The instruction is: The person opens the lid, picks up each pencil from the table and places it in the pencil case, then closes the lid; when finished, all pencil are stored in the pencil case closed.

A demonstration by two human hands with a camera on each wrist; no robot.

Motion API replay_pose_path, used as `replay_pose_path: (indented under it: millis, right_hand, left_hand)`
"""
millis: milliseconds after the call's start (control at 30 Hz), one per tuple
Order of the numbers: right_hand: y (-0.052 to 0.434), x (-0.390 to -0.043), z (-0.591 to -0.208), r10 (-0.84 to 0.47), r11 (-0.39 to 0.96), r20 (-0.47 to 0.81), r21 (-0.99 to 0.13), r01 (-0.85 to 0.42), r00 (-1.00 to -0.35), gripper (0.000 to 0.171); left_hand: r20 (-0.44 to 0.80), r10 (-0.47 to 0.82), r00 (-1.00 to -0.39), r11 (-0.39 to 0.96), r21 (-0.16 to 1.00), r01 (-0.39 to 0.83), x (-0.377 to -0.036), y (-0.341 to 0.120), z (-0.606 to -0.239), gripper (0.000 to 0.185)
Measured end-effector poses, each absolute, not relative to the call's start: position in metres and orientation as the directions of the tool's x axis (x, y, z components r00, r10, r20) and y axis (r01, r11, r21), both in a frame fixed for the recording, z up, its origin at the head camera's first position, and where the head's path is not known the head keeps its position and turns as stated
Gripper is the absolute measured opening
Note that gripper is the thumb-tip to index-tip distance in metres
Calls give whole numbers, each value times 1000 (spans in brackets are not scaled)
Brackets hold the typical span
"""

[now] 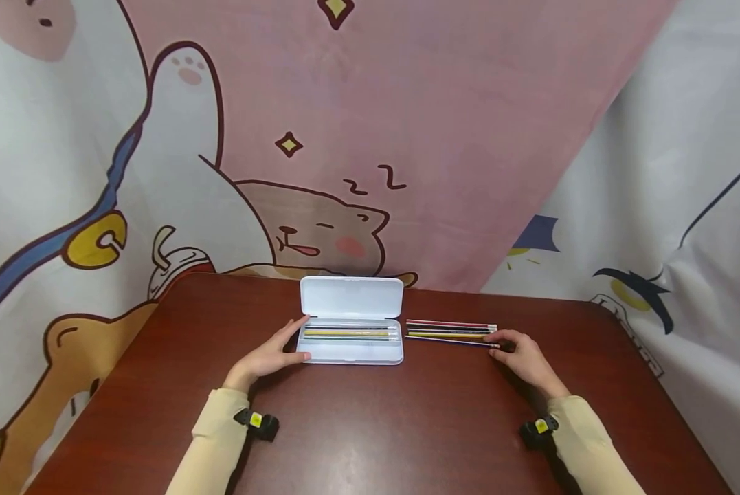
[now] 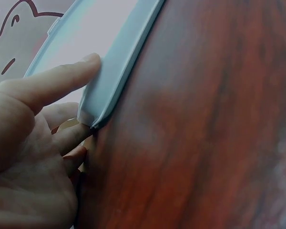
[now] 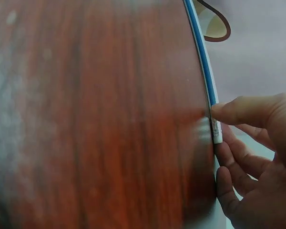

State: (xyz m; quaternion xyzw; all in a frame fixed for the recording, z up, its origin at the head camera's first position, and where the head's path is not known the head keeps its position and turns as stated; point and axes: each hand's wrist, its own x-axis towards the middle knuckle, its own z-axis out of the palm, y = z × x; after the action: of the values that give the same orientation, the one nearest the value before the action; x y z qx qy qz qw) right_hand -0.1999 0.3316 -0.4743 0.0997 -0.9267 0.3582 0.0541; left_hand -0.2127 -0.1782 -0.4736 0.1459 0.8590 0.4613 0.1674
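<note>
A white pencil case lies with its lid raised at the back. Several pencils lie inside, lengthwise, in its rear part. My left hand holds the case's left end, thumb at the front corner and fingers toward the hinge; the left wrist view shows the thumb on the case's wall. To the right of the case, more pencils lie side by side. My right hand pinches the white-tipped end of the nearest one, a blue pencil, still lying along the table.
The brown wooden table reaches back to a cartoon-printed cloth. More cloth hangs at the left and right sides. A dark band with a small device is on the left wrist, and another on the right.
</note>
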Motion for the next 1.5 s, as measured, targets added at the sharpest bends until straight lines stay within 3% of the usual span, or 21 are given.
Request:
replay_pose_path:
  millis: [667, 933, 1233, 1500]
  right_hand:
    - [331, -201, -467, -174, 650, 144, -726, -223, -974, 11]
    - [301, -181, -438, -161, 612, 149, -760, -217, -976, 12]
    - [301, -201, -467, -170, 618, 184, -745, -250, -968, 11]
    - [276, -213, -468, -144, 609, 204, -753, -250, -968, 10]
  left_hand:
    - [-140, 415, -899, 538, 835, 118, -215, -179, -471, 83]
    - [-146, 418, -897, 532, 840, 111, -215, -178, -473, 83]
    - [-154, 416, -896, 535, 839, 104, -214, -180, -475, 84]
    - [-151, 417, -897, 530, 841, 105, -213, -180, -473, 84]
